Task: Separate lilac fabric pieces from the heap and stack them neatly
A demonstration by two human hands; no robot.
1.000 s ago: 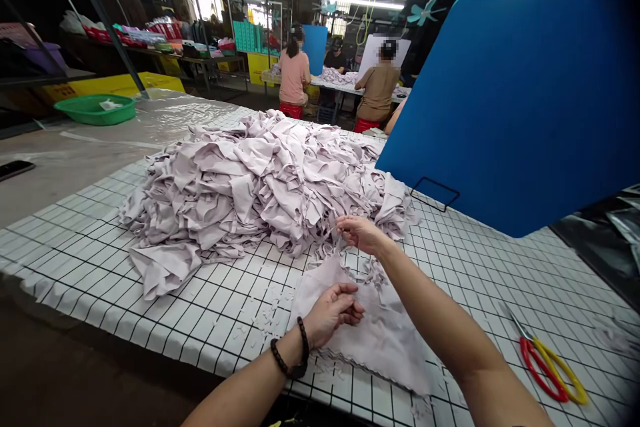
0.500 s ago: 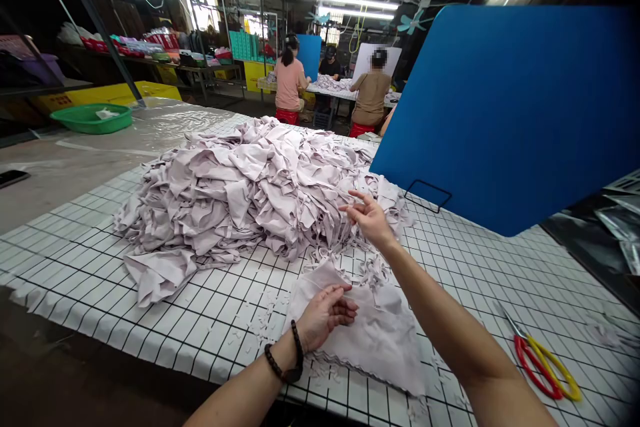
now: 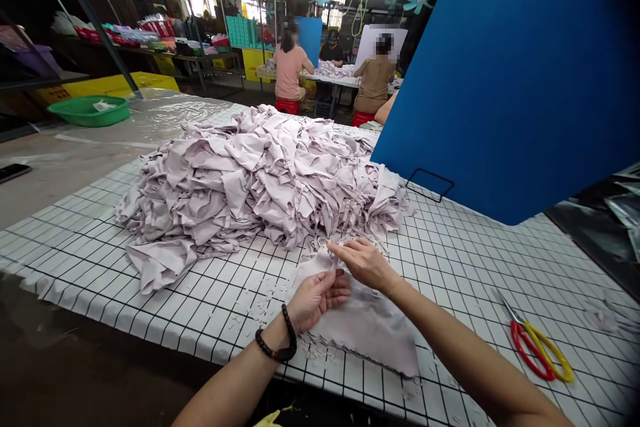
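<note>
The pale cloth stack (image 3: 370, 330) lies flat on the gridded surface (image 3: 475, 263), below the left hand (image 3: 320, 297), whose grip is curled; the right hand (image 3: 365, 263) has its fingertips over the stack's far end. I cannot tell whether either grip pinches fabric.
</note>
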